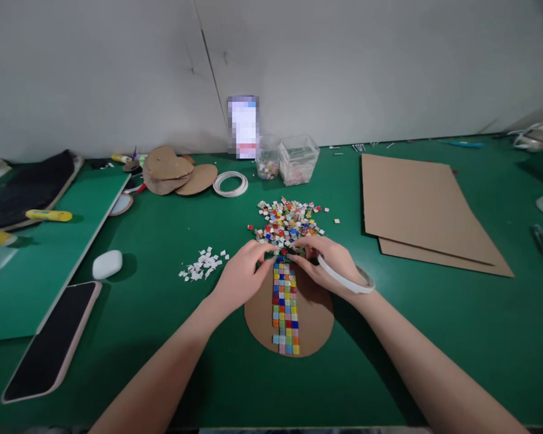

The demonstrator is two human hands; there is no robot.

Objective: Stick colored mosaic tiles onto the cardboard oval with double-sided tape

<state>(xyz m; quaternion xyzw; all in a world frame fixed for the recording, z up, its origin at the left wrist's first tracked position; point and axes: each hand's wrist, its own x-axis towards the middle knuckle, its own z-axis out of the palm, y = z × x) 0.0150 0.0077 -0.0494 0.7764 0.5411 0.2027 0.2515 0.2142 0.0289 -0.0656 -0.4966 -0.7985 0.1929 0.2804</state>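
My left hand (248,268) and my right hand (328,259) meet at the far edge of a round cardboard disc (314,310), thumbs and forefingers pinched close together. A small dark red piece shows between the fingertips, but which hand grips what is too small to tell. Down the disc runs a strip of colored mosaic tiles (285,307), several rows long, with a slightly uneven left edge. Just beyond my fingers lies a loose heap of mixed mosaic tiles (289,220). Around my right wrist sits a white ring (346,280), like a roll of tape.
White paper bits (203,264) lie left of my left hand. Farther left are an earbud case (107,264), a phone (52,343) and a yellow cutter (49,215). Behind stand a clear box (298,160), a cup (268,158) and a tape roll (230,184). Cardboard sheets (416,202) lie right.
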